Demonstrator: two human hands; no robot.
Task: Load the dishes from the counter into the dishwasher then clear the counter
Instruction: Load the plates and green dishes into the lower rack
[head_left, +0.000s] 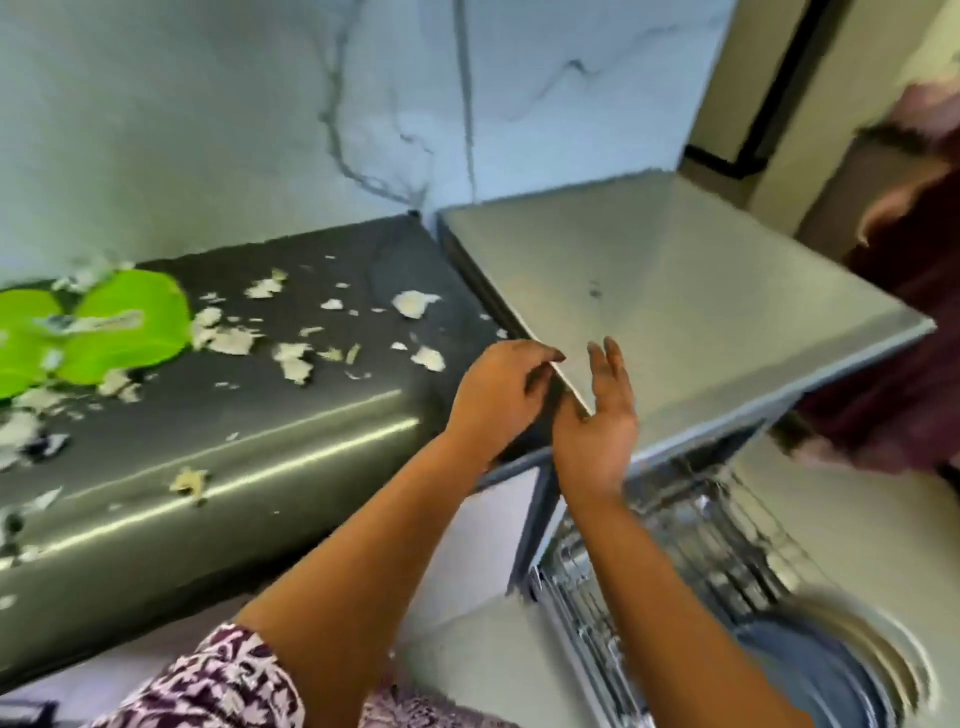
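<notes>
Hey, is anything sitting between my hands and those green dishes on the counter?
Nothing upright. Only pale food scraps lie scattered on the dark counter between the left hand and the green dishes.

The counter (260, 441) stands just left of the dishwasher (675, 291). Bowls (119, 332) sit at its left end among scattered scraps (234, 340). The rack (701, 535) lies below the dishwasher top, holding plates (810, 675).

one left hand (498, 384), one right hand (597, 426), one counter (260, 441), one dishwasher (675, 312), one pulled-out rack (701, 545), at least two green dishes (130, 322), many pale scraps (234, 340), several blurred plates (810, 670), one other person (909, 364).
</notes>
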